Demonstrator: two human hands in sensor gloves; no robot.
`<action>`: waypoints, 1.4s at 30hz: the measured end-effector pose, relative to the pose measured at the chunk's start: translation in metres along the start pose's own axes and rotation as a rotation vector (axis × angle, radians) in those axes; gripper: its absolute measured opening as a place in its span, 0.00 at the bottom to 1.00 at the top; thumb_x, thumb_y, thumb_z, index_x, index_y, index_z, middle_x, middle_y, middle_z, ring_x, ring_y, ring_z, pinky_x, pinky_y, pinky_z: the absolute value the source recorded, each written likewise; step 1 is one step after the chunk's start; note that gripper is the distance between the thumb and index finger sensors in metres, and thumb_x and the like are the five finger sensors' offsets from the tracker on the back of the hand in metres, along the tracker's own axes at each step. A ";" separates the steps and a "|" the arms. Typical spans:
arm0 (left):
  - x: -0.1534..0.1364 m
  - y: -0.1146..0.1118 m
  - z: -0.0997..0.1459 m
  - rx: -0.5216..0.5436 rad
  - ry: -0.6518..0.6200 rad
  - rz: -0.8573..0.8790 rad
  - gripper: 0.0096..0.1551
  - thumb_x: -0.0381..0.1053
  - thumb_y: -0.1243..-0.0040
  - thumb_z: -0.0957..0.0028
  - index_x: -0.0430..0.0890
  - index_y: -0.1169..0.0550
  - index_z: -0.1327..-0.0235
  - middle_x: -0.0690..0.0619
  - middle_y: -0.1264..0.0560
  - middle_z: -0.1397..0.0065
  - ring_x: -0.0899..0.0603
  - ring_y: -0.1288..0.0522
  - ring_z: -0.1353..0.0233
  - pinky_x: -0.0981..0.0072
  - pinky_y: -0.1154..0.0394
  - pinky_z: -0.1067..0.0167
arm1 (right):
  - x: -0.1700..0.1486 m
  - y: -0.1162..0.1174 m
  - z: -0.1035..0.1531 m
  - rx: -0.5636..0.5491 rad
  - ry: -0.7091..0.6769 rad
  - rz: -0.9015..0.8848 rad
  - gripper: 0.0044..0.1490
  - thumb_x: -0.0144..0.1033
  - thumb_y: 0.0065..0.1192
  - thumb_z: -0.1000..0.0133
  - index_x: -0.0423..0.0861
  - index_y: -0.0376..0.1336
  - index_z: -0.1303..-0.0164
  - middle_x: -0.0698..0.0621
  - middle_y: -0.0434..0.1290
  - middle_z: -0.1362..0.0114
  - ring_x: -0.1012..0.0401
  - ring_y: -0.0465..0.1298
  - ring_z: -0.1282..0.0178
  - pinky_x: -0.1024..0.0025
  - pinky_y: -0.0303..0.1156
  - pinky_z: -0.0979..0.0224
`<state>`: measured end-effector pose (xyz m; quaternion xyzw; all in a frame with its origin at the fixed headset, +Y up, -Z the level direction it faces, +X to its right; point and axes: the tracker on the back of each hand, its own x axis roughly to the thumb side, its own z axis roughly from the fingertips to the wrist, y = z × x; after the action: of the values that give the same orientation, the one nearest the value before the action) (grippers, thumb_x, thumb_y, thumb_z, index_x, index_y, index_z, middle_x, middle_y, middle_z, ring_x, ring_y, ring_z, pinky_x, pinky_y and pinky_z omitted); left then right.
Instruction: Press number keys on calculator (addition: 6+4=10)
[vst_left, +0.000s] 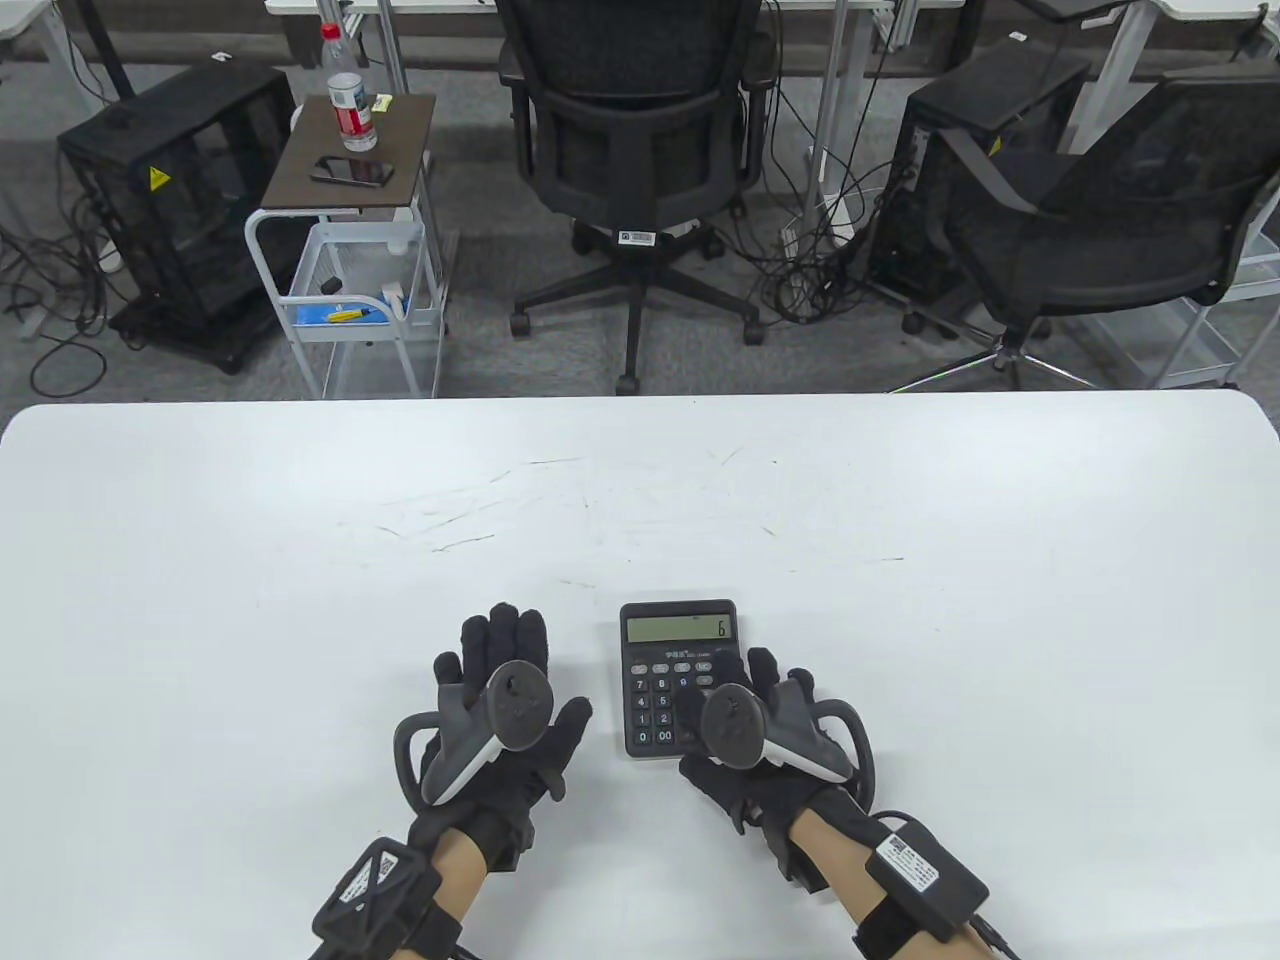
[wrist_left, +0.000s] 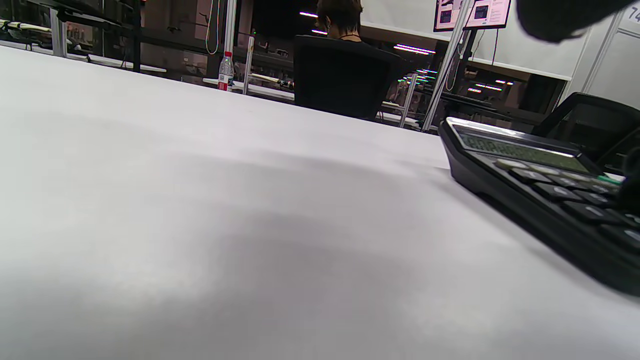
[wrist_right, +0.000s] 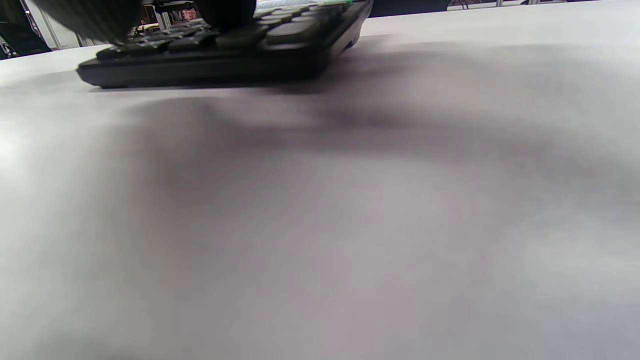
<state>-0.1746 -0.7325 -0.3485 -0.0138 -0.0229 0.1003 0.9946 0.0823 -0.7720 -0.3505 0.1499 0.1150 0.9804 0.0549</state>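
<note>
— while the right hand sits over the keypad, where exactly is the calculator lying?

— flat on the white table, near the front edge and a little right of the middle, screen end pointing away from the person. its display shows a single 6.

— and how does that hand meet it?

— it comes in from the lower right and covers the right-hand columns of keys. the tracker on its back hides most of the fingers in the table view. in the right wrist view a dark fingertip is down on the keys at the top edge, with the calculator body just under it. which key it touches, i cannot tell.

— is that hand closed or spread?

— it holds nothing. the fingers reach forward over the keys, loosely extended, not wrapped round anything.

— what about the left hand?

— it lies on the table just beside the calculator's left edge, apart from it, palm down, fingers stretched forward and thumb splayed out toward the calculator. nothing is in it.

— does the left wrist view add anything?

— the calculator shows at the right of that view, seen low from the side, its screen end raised above the key rows. a dark glove tip hangs in at the top right corner.
</note>
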 end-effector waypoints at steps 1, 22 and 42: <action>0.000 0.000 0.000 -0.001 -0.002 0.000 0.56 0.75 0.46 0.54 0.56 0.55 0.22 0.56 0.59 0.12 0.40 0.60 0.14 0.39 0.59 0.22 | 0.000 0.000 0.000 0.005 0.002 -0.007 0.46 0.67 0.52 0.51 0.68 0.46 0.21 0.44 0.38 0.12 0.38 0.38 0.16 0.32 0.40 0.22; 0.001 -0.001 0.000 -0.005 0.004 -0.001 0.55 0.75 0.47 0.53 0.55 0.55 0.22 0.56 0.58 0.12 0.40 0.60 0.14 0.39 0.59 0.22 | -0.013 -0.022 0.018 0.083 -0.022 -0.122 0.44 0.64 0.55 0.50 0.63 0.53 0.21 0.43 0.41 0.11 0.38 0.41 0.15 0.31 0.42 0.22; 0.005 -0.001 0.002 -0.005 -0.004 -0.025 0.55 0.75 0.47 0.53 0.55 0.56 0.22 0.56 0.58 0.12 0.40 0.60 0.14 0.39 0.59 0.22 | -0.012 -0.020 0.015 0.113 -0.012 -0.135 0.40 0.63 0.56 0.50 0.60 0.60 0.26 0.44 0.45 0.11 0.38 0.41 0.15 0.33 0.42 0.22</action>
<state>-0.1697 -0.7328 -0.3462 -0.0158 -0.0253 0.0879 0.9957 0.1001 -0.7517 -0.3447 0.1504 0.1796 0.9656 0.1130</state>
